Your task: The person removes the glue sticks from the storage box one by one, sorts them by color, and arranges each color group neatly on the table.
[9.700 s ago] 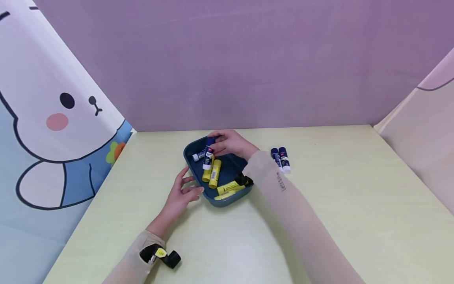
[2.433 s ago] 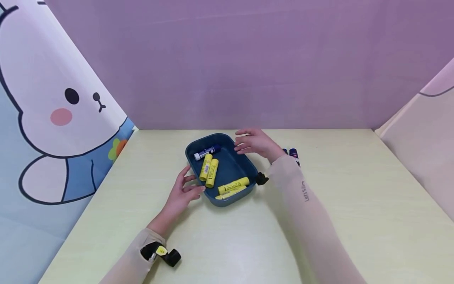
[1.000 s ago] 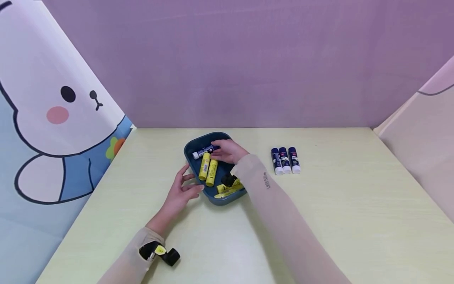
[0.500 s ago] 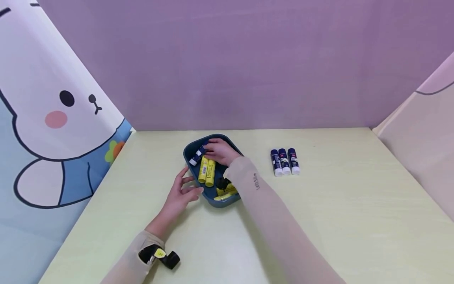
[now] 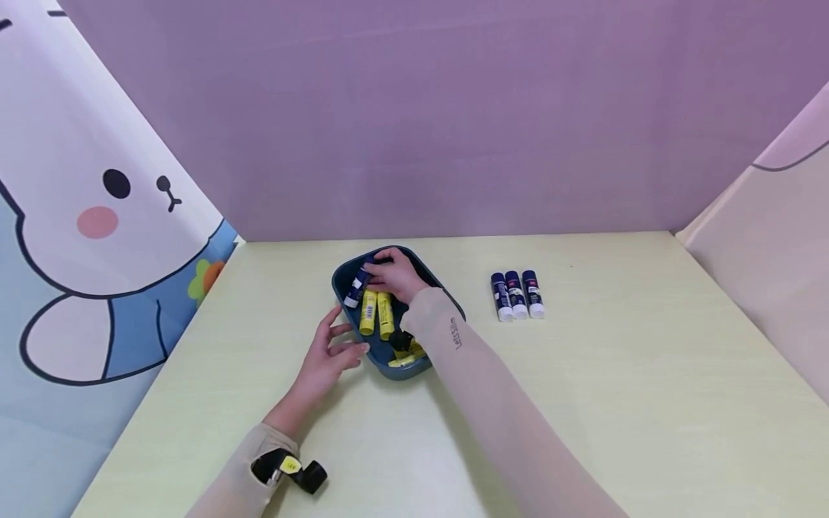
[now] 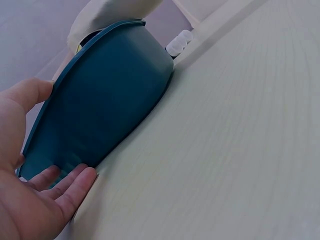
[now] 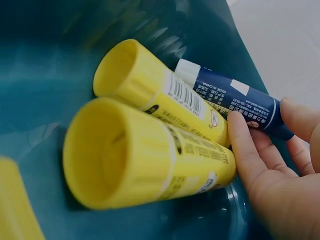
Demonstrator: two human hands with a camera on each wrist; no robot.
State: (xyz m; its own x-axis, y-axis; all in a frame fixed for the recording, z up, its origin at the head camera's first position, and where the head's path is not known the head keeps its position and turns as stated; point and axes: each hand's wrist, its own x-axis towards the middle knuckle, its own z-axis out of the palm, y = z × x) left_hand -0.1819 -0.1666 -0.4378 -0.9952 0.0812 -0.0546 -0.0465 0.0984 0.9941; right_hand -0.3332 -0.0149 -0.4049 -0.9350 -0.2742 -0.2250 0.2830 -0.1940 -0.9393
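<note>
A dark teal plastic bin sits on the table, holding glue sticks. My right hand reaches inside and pinches the capped end of a navy glue stick between thumb and fingers. Two yellow glue sticks lie side by side against it, their ends close to my fingertips. More yellow glue sticks lie at the bin's near end, partly hidden by my right wrist. My left hand rests against the bin's left side, fingers fairly straight along the wall and thumb at the rim.
Three navy glue sticks with white ends lie in a row on the table to the right of the bin. A purple backdrop stands behind the pale table; a cartoon-printed cloth hangs at the left.
A third navy glue stick has joined the row on the right. My right hand has come back into the bin, gripped the remaining navy stick there and turned it steeper. My left hand stays put.
</note>
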